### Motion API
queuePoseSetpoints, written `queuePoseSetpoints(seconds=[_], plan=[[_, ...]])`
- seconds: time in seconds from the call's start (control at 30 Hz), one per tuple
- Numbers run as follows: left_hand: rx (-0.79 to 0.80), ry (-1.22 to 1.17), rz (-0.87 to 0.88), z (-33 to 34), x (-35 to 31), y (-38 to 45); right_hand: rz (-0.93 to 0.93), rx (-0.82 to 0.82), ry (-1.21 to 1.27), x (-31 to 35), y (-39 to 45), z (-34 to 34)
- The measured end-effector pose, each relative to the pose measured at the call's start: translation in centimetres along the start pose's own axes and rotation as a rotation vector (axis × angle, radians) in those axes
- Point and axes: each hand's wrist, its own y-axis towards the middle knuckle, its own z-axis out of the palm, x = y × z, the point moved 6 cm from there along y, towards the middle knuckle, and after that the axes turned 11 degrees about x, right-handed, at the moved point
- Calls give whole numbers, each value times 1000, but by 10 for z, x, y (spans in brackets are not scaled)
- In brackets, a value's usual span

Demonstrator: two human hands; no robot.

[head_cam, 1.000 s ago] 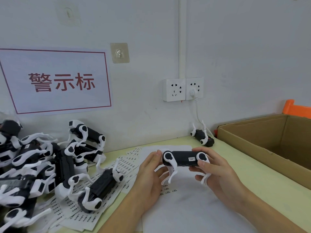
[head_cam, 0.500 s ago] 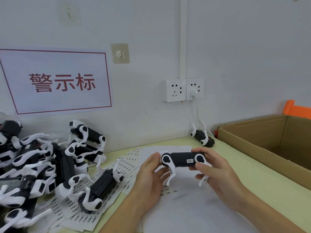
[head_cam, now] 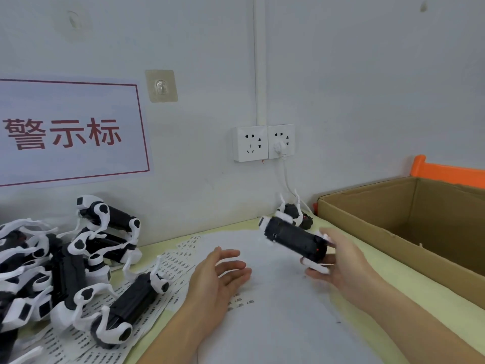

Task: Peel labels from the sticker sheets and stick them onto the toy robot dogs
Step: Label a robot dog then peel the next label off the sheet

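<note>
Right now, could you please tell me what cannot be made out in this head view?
- Black-and-white toy robot dog in the right hand: motion-blurred; any label unreadable.
- Printed white sticker sheets: text too small.
- Brown cardboard box: cut off by the right edge, floor mostly hidden behind its wall.
- Pile of toy dogs: cut off at left.

A white wall sign [head_cam: 70,132] with a red border reads 警示标 in red characters, while the sticker sheets [head_cam: 178,264] at the table's left carry rows of small dark print too fine to read.
</note>
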Motion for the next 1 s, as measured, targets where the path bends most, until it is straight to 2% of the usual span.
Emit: queuePoseSetpoints(seconds=[0.1,0.17,0.23,0.3,0.43,0.53,0.67,0.9,1.0], plan=[[14,2,-9,-1,1,1,-203,-227,397,16,1,-36],[19,-1,-3,-1,2,2,-342,-285,538,25,1,-57],[22,-1,-2,0,2,3,-344,-232,296,32,2,-63],[31,9,-3,1,2,3,-303,-75,-78,34,3,-47],[44,97,7,4,1,2,-225,185,-504,20,-2,-9],[72,220,10,11,0,-1,-177,231,-757,3,-2,3],[97,371,66,21,-7,-6,-202,192,-1209,-13,1,12],[24,558,238,30,-60,-8,-211,229,-1278,-19,-1,20],[-59,532,323,20,-86,-12,-213,265,-1297,-19,-3,22]])
